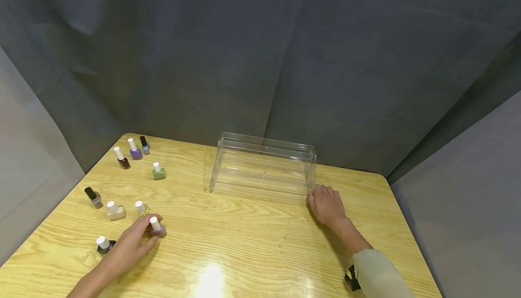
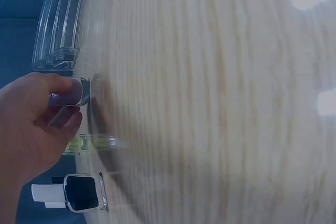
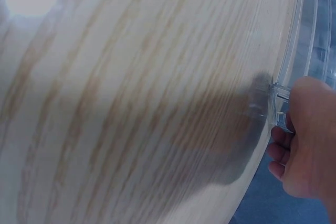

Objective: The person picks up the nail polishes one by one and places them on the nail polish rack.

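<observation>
My left hand (image 1: 129, 246) pinches a mauve nail polish bottle (image 1: 158, 231) with a white cap, low over the left part of the table. In the left wrist view the fingers cover part of this nail polish bottle (image 2: 71, 97). A clear plastic rack (image 1: 262, 193) with stepped tiers stands at the back middle. At its front right corner, my right hand (image 1: 327, 205) grips the edge; the right wrist view shows the fingers curled by the rack's corner (image 3: 281, 100). Close by the left hand are a yellow nail polish bottle (image 1: 141, 208) and a black one (image 1: 105, 245).
Beige (image 1: 116, 212), grey (image 1: 94, 198) and green (image 1: 159, 173) nail polish bottles stand on the table's left side. Farther back are dark (image 1: 122, 159), purple (image 1: 135, 153) and blue (image 1: 145, 147) ones. A curtain (image 1: 260, 63) hangs behind the table (image 1: 244, 243).
</observation>
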Demonstrator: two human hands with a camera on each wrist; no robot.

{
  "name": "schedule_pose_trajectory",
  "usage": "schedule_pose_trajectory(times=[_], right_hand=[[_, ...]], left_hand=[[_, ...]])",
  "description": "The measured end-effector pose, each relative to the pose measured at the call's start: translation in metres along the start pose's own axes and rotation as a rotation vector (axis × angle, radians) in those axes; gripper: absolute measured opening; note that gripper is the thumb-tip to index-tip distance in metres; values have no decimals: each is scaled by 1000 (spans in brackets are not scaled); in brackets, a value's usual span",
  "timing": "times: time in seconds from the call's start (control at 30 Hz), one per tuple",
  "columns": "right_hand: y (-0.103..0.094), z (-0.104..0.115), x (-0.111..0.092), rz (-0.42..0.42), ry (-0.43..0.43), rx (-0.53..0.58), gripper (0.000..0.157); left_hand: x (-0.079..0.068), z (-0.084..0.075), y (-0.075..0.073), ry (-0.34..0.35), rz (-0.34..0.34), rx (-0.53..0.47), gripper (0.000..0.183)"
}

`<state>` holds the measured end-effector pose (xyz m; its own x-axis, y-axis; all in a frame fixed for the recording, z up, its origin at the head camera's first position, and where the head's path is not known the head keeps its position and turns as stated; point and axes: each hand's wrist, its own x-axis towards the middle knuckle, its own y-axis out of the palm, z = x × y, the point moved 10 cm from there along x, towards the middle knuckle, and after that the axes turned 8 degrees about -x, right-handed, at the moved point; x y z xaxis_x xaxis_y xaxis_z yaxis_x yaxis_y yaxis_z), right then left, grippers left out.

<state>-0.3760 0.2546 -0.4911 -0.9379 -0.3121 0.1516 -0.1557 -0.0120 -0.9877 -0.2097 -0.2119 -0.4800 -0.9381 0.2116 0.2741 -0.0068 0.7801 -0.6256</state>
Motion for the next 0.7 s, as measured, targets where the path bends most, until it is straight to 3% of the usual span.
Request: schedule_pose_trajectory(times=[0.27,0.6,0.7], right_hand=[[2,-1,1,2,9,-1,30],[3,-1,1,2,3,-10,31],[4,-1,1,9,7,-11,31]], left_hand=[[2,-4,1,54,-41,-22,45],[12,1,8,-40,-21,-105,55],[18,-6,10,-12,-37,-128,56]])
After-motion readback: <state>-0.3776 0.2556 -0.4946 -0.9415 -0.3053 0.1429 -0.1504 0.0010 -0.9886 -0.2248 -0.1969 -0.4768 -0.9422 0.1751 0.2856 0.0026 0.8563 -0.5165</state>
